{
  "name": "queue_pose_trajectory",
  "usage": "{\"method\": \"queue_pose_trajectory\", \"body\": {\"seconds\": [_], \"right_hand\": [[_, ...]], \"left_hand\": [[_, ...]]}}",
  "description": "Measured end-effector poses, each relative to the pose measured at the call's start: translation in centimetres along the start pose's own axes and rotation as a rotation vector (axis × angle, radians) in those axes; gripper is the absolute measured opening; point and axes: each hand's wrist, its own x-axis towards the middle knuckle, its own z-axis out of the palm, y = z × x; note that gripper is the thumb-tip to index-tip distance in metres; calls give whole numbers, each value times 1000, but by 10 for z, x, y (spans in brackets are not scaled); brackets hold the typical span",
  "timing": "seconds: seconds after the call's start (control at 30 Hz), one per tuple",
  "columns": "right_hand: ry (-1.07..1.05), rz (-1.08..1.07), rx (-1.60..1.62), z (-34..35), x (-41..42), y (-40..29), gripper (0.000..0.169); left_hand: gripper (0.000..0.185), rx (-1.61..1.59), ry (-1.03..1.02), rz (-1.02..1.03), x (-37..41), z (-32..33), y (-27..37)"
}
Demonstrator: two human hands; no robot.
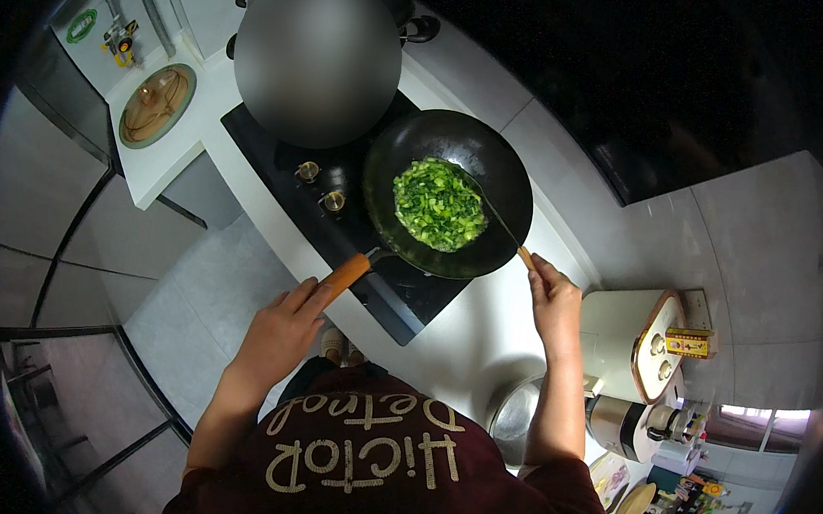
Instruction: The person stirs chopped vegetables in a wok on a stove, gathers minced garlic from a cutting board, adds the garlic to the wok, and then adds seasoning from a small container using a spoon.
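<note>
A dark wok (pixel 508 185) sits on the black gas cooktop (pixel 408 313), holding chopped leafy greens (pixel 439 203) spread in its middle. My left hand (pixel 290 327) is closed round the wok's orange-brown wooden handle (pixel 345 279). My right hand (pixel 553 294) grips the wooden end of a metal-shafted spatula (pixel 503 225). The spatula's shaft slants over the wok's right side, and its head lies at the upper right edge of the greens, partly hidden. Two round brass-coloured knobs (pixel 308 172) show on the cooktop, left of the wok.
Behind the wok stands a large pot, mostly blurred over, with a black side handle (pixel 422 29). A metal basin (pixel 515 419) is by my right forearm, near a cream appliance (pixel 611 340) and a silver one (pixel 613 426). A round tray (pixel 190 98) lies at left.
</note>
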Motion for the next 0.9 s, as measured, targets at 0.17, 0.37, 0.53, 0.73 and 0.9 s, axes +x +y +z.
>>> {"method": "queue_pose_trajectory", "body": {"seconds": [0.17,0.37,0.53,0.73,0.9], "right_hand": [[32,-70,-154,14,8,-29,34],[-99,-160,-302,-5,-1,-68,36],[-49,-436,-382,-9,-1,-61,39],[-3,-338,-416,-3,6,-57,39],[-47,-306,-345,0,8,-52,35]], "left_hand": [[51,-5,-1,-1,1,-2,2],[51,-3,-5,-16,-1,-1,0],[50,-41,-23,-36,0,-2,0],[50,-56,-75,-73,3,-8,4],[51,-51,-53,-49,2,-6,3]]}}
